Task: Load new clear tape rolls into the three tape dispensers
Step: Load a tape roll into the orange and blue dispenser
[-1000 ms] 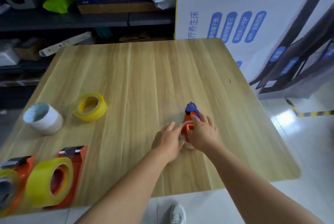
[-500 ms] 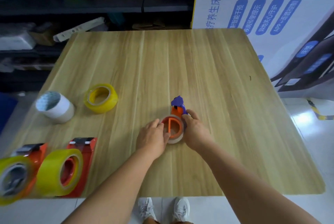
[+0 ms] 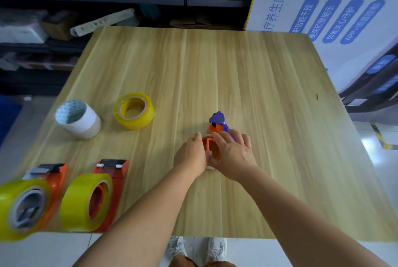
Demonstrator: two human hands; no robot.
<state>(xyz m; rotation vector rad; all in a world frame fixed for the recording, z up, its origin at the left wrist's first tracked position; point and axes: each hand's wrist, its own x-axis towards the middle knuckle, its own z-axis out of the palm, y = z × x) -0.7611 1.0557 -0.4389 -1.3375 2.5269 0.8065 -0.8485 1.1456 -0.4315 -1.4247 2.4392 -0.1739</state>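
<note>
Both your hands meet at the small orange and purple dispenser (image 3: pixel 216 128) lying on the wooden counter (image 3: pixel 237 77), a little right of centre and toward the near side. Your left hand (image 3: pixel 190 155) curls its fingers against the left side of the dispenser's orange hub, gripping the pale roll (image 3: pixel 209 166) seated round it; only a sliver of that roll shows between your hands. Your right hand (image 3: pixel 233 155) lies over the dispenser's right side, fingers spread and bent down onto it, holding it in place. At the near left corner stand two larger orange dispensers, the left one (image 3: pixel 32 200) and the right one (image 3: pixel 101 193), each carrying a yellowish roll. Farther back on the left, a loose yellow roll (image 3: pixel 134 111) lies flat just beside a white roll (image 3: pixel 78 119).
</note>
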